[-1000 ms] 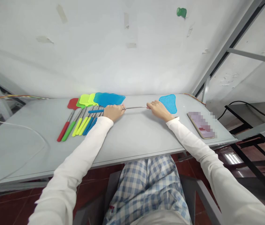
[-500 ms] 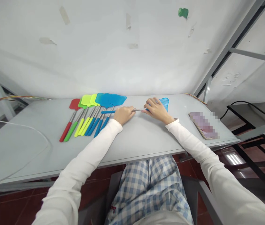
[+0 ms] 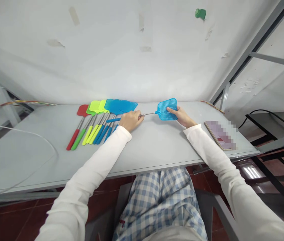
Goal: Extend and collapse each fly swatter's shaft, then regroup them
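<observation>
A blue fly swatter (image 3: 167,109) with a metal shaft is held level above the table between both hands. My left hand (image 3: 131,120) is closed around its shaft by the blue handle, which sticks out to the left. At the other end, my right hand (image 3: 184,117) grips the perforated head, thumb on the near face and fingers behind it. Left of my left hand lie several fly swatters in an overlapping row: a red one (image 3: 82,110), a green one (image 3: 77,139), yellow ones (image 3: 95,106) and blue ones (image 3: 120,106).
A phone (image 3: 218,134), partly blurred, lies on the right of the grey table (image 3: 157,147). A white cable (image 3: 35,135) curves over the left side. Behind the table rises a white wall (image 3: 121,67), and a metal frame post (image 3: 244,62) stands at the right.
My right hand has moved right, from the shaft to the swatter's head. The head is now turned with its flat face toward me. My left hand keeps its hold.
</observation>
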`<control>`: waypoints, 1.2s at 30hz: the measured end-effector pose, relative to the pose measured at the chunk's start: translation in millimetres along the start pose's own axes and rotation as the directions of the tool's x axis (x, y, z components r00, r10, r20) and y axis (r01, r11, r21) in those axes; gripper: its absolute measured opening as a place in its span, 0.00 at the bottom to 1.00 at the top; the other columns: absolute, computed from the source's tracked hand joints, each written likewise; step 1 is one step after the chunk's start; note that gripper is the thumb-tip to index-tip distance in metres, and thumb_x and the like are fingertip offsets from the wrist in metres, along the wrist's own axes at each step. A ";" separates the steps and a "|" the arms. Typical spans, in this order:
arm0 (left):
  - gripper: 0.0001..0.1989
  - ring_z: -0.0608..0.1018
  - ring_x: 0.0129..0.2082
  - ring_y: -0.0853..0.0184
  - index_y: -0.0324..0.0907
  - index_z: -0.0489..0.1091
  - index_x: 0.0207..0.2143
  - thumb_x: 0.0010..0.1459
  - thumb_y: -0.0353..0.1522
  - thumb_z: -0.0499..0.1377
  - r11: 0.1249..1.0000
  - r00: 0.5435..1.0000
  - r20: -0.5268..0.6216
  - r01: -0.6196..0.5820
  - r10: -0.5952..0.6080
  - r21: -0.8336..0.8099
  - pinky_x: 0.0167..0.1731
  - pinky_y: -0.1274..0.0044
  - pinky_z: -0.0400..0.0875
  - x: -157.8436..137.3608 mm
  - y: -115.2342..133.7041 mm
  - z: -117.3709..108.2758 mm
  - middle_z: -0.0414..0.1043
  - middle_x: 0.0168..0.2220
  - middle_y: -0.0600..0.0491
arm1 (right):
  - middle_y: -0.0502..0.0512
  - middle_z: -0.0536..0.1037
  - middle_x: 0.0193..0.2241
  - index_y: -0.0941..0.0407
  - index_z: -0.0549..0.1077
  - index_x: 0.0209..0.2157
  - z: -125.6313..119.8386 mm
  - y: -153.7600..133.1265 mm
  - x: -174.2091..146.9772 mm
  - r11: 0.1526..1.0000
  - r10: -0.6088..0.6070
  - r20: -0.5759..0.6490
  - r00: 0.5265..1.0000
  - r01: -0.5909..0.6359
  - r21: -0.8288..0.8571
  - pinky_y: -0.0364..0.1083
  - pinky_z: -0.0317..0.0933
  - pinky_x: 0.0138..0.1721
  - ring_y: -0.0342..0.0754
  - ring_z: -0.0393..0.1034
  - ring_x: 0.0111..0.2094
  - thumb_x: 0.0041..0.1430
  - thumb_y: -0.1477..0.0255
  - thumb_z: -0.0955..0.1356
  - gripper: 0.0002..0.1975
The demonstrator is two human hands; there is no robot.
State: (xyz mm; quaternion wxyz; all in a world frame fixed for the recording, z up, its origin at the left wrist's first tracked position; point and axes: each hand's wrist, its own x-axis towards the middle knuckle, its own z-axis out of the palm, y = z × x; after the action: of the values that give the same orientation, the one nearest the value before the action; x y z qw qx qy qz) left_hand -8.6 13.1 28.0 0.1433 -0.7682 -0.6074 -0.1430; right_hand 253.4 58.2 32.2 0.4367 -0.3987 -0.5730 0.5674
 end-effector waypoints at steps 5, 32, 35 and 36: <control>0.21 0.77 0.33 0.61 0.44 0.70 0.41 0.61 0.48 0.49 1.000 0.990 0.135 -0.031 0.030 0.001 0.25 0.77 0.55 2.5 -31.6 0.2 0.78 0.34 0.47 | 0.54 0.81 0.36 0.56 0.75 0.36 -22.5 -1.2 2.9 0.998 -0.020 -0.108 0.994 0.026 0.054 0.49 0.70 0.41 0.49 0.76 0.36 0.40 0.59 0.77 0.22; 0.29 0.78 0.33 0.57 0.39 0.72 0.41 0.65 0.47 0.38 0.992 0.983 0.146 -0.120 0.113 0.037 0.27 0.74 0.62 -1.3 -28.4 2.8 0.77 0.34 0.42 | 0.51 0.75 0.25 0.58 0.70 0.31 -38.1 -22.6 -8.7 0.994 -0.029 -0.203 0.979 0.007 -0.108 0.40 0.59 0.14 0.42 0.67 0.21 0.40 0.59 0.77 0.21; 0.30 0.78 0.31 0.57 0.38 0.73 0.38 0.64 0.48 0.38 0.990 0.986 0.120 -0.126 0.118 0.064 0.25 0.74 0.60 -1.6 -31.2 0.9 0.77 0.31 0.42 | 0.51 0.76 0.26 0.58 0.70 0.32 -34.8 -17.7 -9.4 0.987 -0.011 -0.197 0.980 -0.020 -0.157 0.40 0.61 0.15 0.41 0.68 0.21 0.41 0.59 0.76 0.21; 0.31 0.78 0.31 0.57 0.38 0.73 0.37 0.64 0.48 0.38 0.989 0.986 0.115 -0.130 0.122 0.069 0.25 0.74 0.59 -1.8 -32.0 -0.1 0.77 0.30 0.42 | 0.51 0.76 0.26 0.58 0.70 0.32 -33.4 -16.7 -10.0 0.987 -0.013 -0.189 0.982 -0.018 -0.160 0.40 0.61 0.15 0.41 0.68 0.20 0.42 0.59 0.76 0.22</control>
State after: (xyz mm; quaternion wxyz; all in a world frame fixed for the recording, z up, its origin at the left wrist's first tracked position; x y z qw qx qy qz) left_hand -40.2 18.5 28.9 0.1474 -0.8058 -0.5695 -0.0677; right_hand 288.8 58.1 47.5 0.4550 -0.4854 -0.5723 0.4794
